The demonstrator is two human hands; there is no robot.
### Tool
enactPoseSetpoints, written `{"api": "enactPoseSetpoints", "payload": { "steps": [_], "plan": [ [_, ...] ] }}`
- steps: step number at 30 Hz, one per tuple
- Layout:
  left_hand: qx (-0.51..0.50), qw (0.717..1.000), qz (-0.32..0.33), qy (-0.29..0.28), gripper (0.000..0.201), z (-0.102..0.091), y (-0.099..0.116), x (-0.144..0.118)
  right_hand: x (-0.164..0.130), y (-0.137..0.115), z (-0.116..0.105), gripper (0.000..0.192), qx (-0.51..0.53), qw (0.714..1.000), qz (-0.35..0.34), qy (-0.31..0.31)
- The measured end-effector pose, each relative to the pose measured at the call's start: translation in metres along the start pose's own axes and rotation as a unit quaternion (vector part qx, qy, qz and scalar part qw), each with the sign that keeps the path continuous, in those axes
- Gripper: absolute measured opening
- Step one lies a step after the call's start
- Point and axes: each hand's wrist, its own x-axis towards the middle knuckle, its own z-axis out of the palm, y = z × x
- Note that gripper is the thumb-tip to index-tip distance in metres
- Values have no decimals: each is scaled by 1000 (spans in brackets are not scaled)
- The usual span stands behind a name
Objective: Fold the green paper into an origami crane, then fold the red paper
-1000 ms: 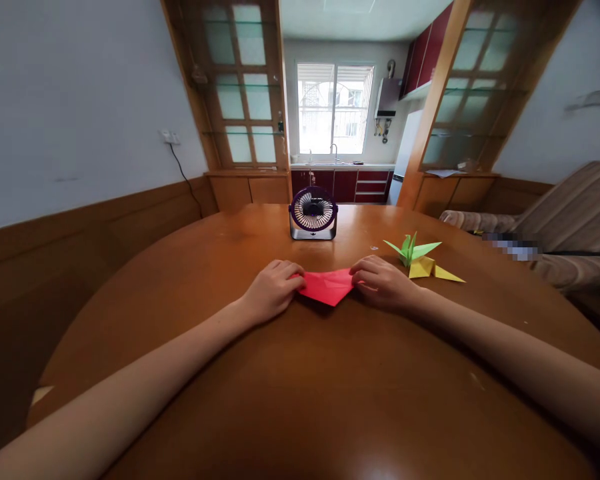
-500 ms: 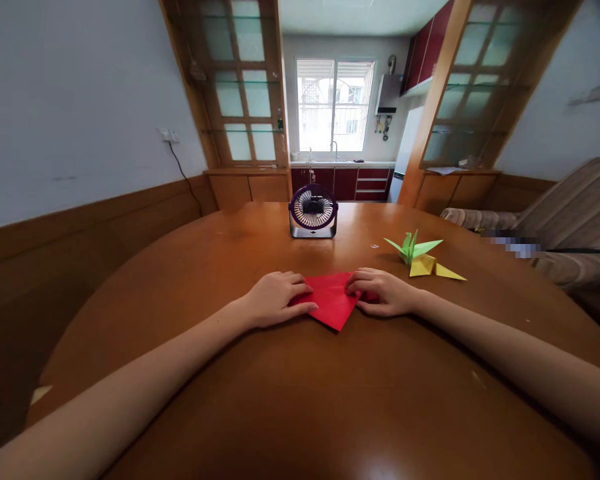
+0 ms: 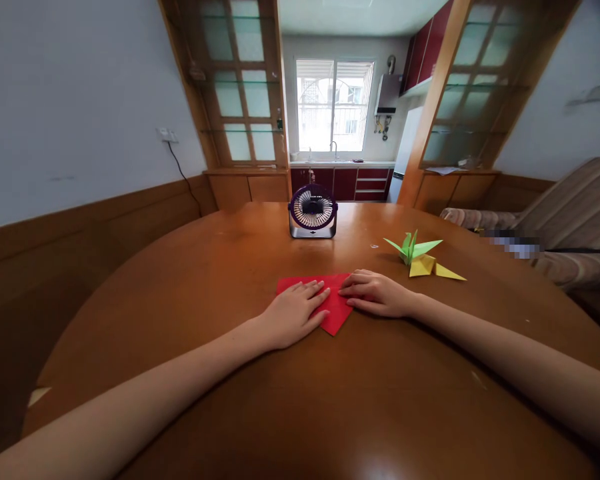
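Red paper (image 3: 337,312) likely steadied: left hand (image 3: 295,313), spread, gripping nothing, now slid rightward onto it; right hand (image 3: 377,293) half-curled, grip unclear.

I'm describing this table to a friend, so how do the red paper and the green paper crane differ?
The red paper lies flat; the green paper crane stands with raised points. The red paper is under the left hand and right hand; the green paper crane is untouched. Both are paper, on the table.
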Motion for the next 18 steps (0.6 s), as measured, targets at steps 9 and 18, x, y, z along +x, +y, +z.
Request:
{"api": "enactPoseSetpoints", "payload": {
  "steps": [9, 18],
  "plan": [
    [-62, 996, 5, -69, 64, 1, -11, 3, -1, 4, 1, 33, -32, 999, 24, 10],
    [-73, 994, 32, -69, 61, 1, -25, 5, -12, 22, -4, 38, -15, 998, 57, 39]
  ]
}}
